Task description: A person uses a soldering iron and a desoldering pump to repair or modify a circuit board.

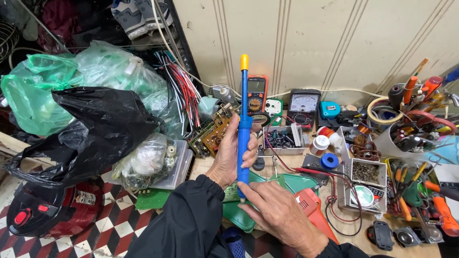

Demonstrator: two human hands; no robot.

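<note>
My right hand [279,212] is nearest to me, palm down, its fingertips pinched at the bottom tip of a blue solder sucker [244,138] that I hold upright over the bench. Just above it my left hand [233,155] is wrapped around the lower half of the tube, fingers curled shut around its far side and thumb lying along the near side, so the tool runs up through that fist and stands well clear above it, ending in a yellow plunger knob [244,62]. Both my sleeves are black. Under my right hand lie a green plastic cover [239,217] and an orange-red power tool [313,205], with red wire looping past it. To my left a black bag [103,129] slumps over a red appliance [52,208] on the checkered floor, with green bags [57,79] behind. Beyond my left hand sits a brown circuit board [215,131], and to the right of the tube a tray of small parts [282,139] and a blue spool [329,160]. Farthest back, against the pale wall, stand an orange meter [256,93] and a black dial meter [303,106].
</note>
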